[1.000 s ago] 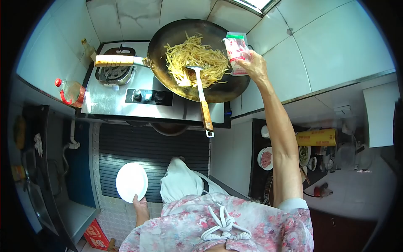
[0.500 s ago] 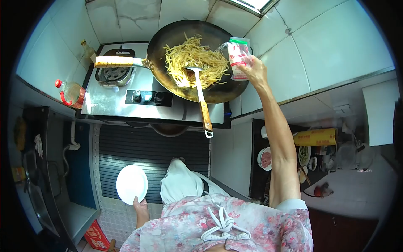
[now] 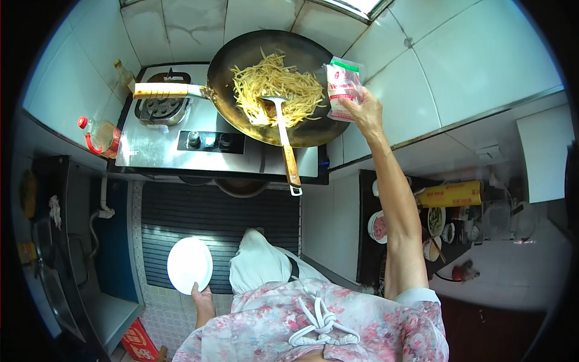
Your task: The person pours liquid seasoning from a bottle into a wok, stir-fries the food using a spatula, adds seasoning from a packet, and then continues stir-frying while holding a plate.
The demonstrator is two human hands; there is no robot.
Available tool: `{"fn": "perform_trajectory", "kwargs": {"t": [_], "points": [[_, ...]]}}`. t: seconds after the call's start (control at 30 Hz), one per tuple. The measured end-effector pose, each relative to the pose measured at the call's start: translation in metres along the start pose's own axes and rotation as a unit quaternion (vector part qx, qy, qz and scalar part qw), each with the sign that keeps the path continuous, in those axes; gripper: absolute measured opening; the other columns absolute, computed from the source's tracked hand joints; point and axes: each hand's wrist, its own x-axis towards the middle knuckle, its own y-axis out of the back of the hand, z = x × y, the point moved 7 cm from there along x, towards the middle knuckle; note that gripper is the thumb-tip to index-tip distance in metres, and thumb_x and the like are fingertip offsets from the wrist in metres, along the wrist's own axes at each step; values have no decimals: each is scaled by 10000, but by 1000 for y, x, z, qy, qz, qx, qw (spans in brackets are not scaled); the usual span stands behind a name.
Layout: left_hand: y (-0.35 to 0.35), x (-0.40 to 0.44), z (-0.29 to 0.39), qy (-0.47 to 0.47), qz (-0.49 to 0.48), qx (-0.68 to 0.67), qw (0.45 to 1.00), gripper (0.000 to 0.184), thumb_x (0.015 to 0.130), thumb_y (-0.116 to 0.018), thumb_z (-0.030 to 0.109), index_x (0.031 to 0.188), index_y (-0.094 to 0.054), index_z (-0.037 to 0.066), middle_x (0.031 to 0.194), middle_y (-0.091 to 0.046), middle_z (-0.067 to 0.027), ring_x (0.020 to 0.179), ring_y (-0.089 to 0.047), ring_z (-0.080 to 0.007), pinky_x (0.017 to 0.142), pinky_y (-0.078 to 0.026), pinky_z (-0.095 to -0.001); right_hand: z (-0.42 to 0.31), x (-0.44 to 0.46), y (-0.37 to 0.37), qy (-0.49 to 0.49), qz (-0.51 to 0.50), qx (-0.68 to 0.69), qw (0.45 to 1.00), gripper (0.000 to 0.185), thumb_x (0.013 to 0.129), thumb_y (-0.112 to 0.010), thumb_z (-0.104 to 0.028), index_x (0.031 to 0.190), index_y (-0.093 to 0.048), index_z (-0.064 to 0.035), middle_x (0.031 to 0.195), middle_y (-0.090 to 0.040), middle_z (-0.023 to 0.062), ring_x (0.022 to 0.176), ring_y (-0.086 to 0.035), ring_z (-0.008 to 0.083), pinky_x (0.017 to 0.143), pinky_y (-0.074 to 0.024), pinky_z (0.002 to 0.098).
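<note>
My right hand [image 3: 365, 112] grips a clear plastic packet [image 3: 344, 88] with red print and a green top band, held over the right rim of a wok [image 3: 232, 55]. Shredded yellow strips [image 3: 271, 81], looking like potato, fill the middle of the wok. A spatula [image 3: 283, 123] with a wooden handle rests in them, its handle leaning over the front rim. Down at the lower left, my left hand [image 3: 202, 291] pinches the edge of a white plate [image 3: 189, 265], whose face is bare.
The wok stands on a steel gas stove [image 3: 157, 154], its wooden handle pointing left over a second burner [image 3: 161, 108]. Left of it is a red-capped bottle [image 3: 104, 136]. On the right, a shelf carries a bowl of pink meat [image 3: 379, 227] and a yellow box [image 3: 451, 194].
The packet has turned slightly so that its printed face shows more, still beside the wok's right rim. The view has shifted a little; the plate and left hand look unchanged.
</note>
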Motion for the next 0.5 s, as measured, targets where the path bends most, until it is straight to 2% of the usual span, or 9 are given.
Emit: {"fn": "perform_trajectory", "kwargs": {"t": [0.07,0.17,0.27,0.37,0.5], "points": [[2,0,-2,2,-10,-7,1000,403,864,-607,32,1247,-487,-9,1147,-615,-169,1038,-621,-320,875,-548,-451,8,-3,-1,-6,0,11,1000,339,772,-775,-148,1063,-662,-15,946,-708,54,830,-646,94,741,-528,264],[6,2,-2,5,1,-9,1000,401,869,-598,30,1251,-483,-8,1148,-614,-169,1035,-621,-321,889,-540,-455,30,-6,-13,-15,11,140,990,337,779,-767,-90,1075,-645,16,996,-696,67,846,-644,107,763,-536,262],[3,-7,-1,3,10,-1,1000,395,875,-593,33,1252,-481,-10,1151,-613,-166,1035,-622,-321,886,-542,-449,19,-18,-14,-11,29,181,983,347,781,-764,-70,1085,-634,34,1022,-687,76,851,-645,118,774,-541,260],[-2,-14,0,7,5,13,1000,470,854,-615,24,1289,-437,-4,1225,-559,-157,1137,-547,-301,975,-494,-410,18,-24,-16,-10,32,189,981,343,777,-769,-74,1081,-642,22,1004,-691,69,858,-642,111,764,-537,255],[3,-7,-1,12,-20,6,1000,474,859,-609,28,1296,-430,-4,1221,-559,-158,1126,-550,-299,970,-490,-417,10,-27,-10,-11,47,162,986,329,778,-773,-101,1070,-658,-1,985,-701,68,857,-643,98,754,-532,254]]}}
